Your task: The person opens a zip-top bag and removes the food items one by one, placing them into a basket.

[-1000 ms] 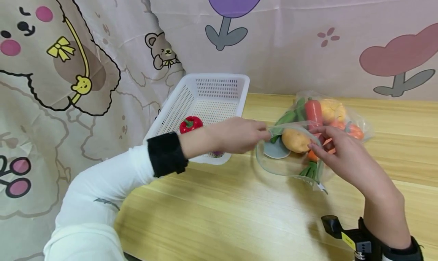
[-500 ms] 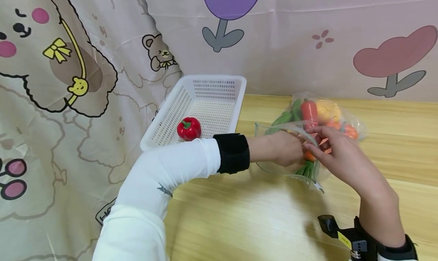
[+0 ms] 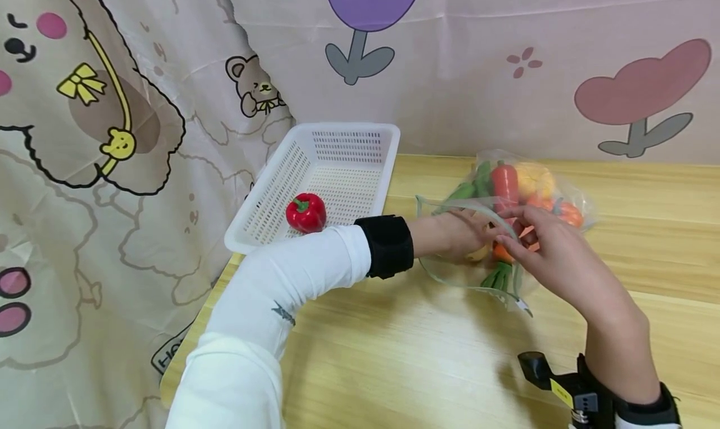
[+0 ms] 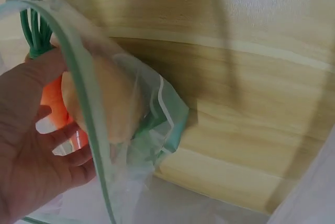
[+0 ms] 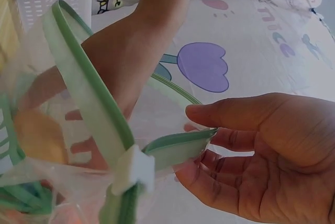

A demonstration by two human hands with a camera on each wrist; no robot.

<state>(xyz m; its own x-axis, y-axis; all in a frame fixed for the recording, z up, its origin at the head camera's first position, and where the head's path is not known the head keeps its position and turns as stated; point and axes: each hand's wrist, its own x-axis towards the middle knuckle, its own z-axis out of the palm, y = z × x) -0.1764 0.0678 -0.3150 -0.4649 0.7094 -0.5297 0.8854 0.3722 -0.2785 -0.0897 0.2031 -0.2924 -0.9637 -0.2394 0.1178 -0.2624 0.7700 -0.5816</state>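
A clear zip bag with a green-edged mouth lies on the wooden table, its opening held up. My left hand reaches inside, fingers spread and slightly bent beside a potato. I see no firm grip on the potato; the bag film blurs the contact. My right hand pinches the bag's rim between thumb and fingers, near the white slider. Also in the bag are a carrot with green tops, a red chili pepper, green vegetables and small orange pumpkins.
Left of the bag stands a white perforated basket, with a red bell pepper inside. My left sleeve crosses its front part and hides some of it. A printed cloth hangs behind the table.
My left hand has moved right, from the edge of the bag's mouth to inside it, then slightly back left beside the potato. The right hand keeps hold of the rim.
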